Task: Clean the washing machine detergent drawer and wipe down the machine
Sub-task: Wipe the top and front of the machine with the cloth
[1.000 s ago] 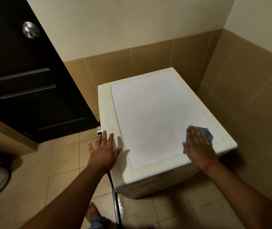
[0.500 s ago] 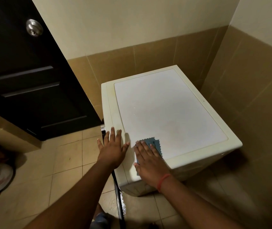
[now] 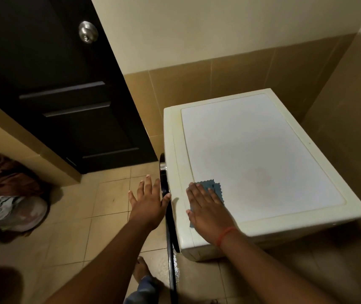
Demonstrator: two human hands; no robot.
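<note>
Right hand [image 3: 208, 207], flat on the cloth [image 3: 215, 189], has swept to the washing machine's [image 3: 263, 154] near-left corner; left hand [image 3: 147, 200], fingers spread, empty, has slipped off its edge; top nearly wiped.

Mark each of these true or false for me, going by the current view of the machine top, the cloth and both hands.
1. The right hand presses a blue cloth flat on the washing machine top. True.
2. The left hand also holds a cloth. False: it is bare, fingers spread, beside the machine's front edge.
3. The cloth lies at the top's far end, near the wall. False: it is at the near corner.
4. The dark door has a metal knob. True.
</note>
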